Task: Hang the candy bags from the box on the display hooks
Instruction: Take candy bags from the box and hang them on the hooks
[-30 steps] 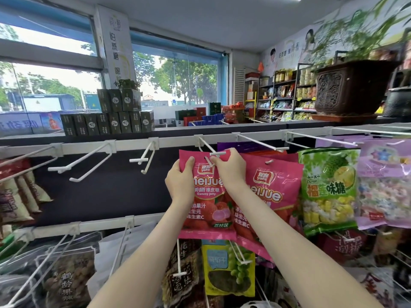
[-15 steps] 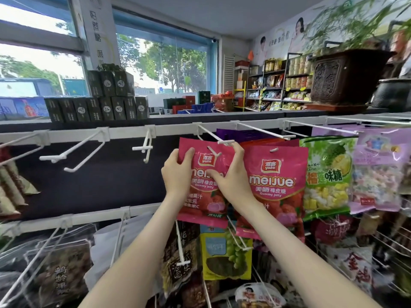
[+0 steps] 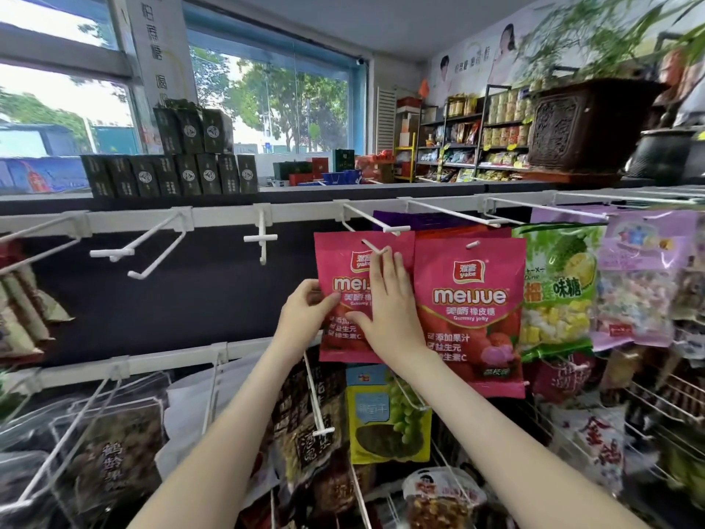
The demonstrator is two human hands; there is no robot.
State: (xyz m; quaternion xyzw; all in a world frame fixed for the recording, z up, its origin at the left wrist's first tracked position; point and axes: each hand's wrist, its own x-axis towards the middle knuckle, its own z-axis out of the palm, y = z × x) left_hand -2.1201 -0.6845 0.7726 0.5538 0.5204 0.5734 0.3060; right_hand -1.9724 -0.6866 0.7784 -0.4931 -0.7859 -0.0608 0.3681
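Observation:
A pink Meijue gummy candy bag (image 3: 343, 261) hangs with a white display hook (image 3: 375, 223) through its top hole. My left hand (image 3: 305, 313) pinches the bag's left edge. My right hand (image 3: 389, 311) lies flat on its front, fingertips just under the hook tip. To its right, a second identical pink bag (image 3: 473, 311) hangs on the neighbouring hook (image 3: 450, 211). The box is not in view.
Bare white hooks (image 3: 261, 238) stick out of the top rail (image 3: 229, 215) to the left. A green durian candy bag (image 3: 557, 284) and a purple bag (image 3: 641, 276) hang to the right. Lower hooks carry dark snack bags (image 3: 305, 421) and a yellow-green raisin bag (image 3: 381, 418).
The pink bag has slid back onto the hook and hangs from it. My right hand moved down from the bag's top to lie flat on its front; my left hand slid lower along the edge.

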